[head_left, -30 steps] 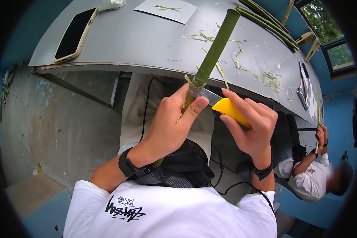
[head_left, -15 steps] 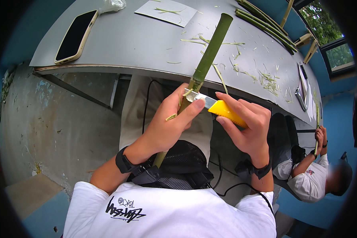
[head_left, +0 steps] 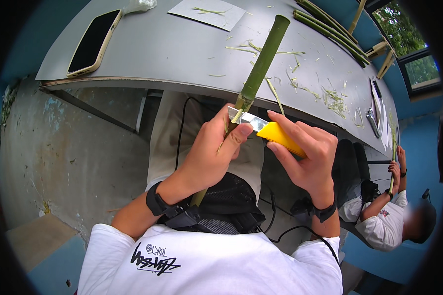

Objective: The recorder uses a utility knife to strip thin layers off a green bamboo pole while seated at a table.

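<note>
A green bamboo stalk (head_left: 264, 61) slants from my lap up over the table edge, its far end above the tabletop. My left hand (head_left: 207, 147) is wrapped round it below the node, and the thumb presses against the blade. In my right hand (head_left: 304, 152) is a yellow utility knife (head_left: 281, 139). Its blade lies across the stalk just below the node, with a pale curl of shaving on it. Part of the stalk is hidden behind my left hand; its lower end shows again by the black mesh pouch (head_left: 226, 196).
On the grey table (head_left: 157, 54) lie a phone (head_left: 93, 43), a white sheet (head_left: 206, 13), scattered shavings (head_left: 334, 101) and a saw (head_left: 375, 108). More bamboo stalks (head_left: 330, 32) rest at the far right. A co-worker (head_left: 386, 211) sits at the right, holding a thin green strip. Black cables (head_left: 300, 228) hang near my lap.
The blade has shifted slightly along the stalk and the shaving on it has changed shape. A shaving piece near my left thumb has dropped lower. The co-worker's hands have moved apart.
</note>
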{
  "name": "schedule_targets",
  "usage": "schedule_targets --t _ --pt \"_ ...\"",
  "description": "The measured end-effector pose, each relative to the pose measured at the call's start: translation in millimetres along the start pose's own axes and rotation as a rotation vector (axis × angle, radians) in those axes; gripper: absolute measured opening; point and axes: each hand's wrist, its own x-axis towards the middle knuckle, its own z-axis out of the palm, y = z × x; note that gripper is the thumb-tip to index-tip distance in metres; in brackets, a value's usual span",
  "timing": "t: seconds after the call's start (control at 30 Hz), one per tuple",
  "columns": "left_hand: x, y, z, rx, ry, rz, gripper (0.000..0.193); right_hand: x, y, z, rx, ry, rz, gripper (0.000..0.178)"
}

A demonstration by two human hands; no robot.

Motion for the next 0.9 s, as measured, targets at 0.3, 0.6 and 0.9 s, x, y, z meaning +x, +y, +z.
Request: schedule_targets --t 0.3,0.6,0.9 --pt "1.6 -1.1 3.0 0.149 0.094 0.041 0.047 -0.1 -0.1 -1.1 -0.087 0.034 -0.048 0.053" --pt "4.2 6.1 1.8 0.183 0.128 -0.001 0.051 -2.2 -5.4 3.1 -0.154 0.099 -0.061 0.056" --pt "5.6 12.6 -2.9 0.158 0.102 -0.041 0.052 -5.3 -17.3 6.0 -0.176 0.106 -0.015 0.057"
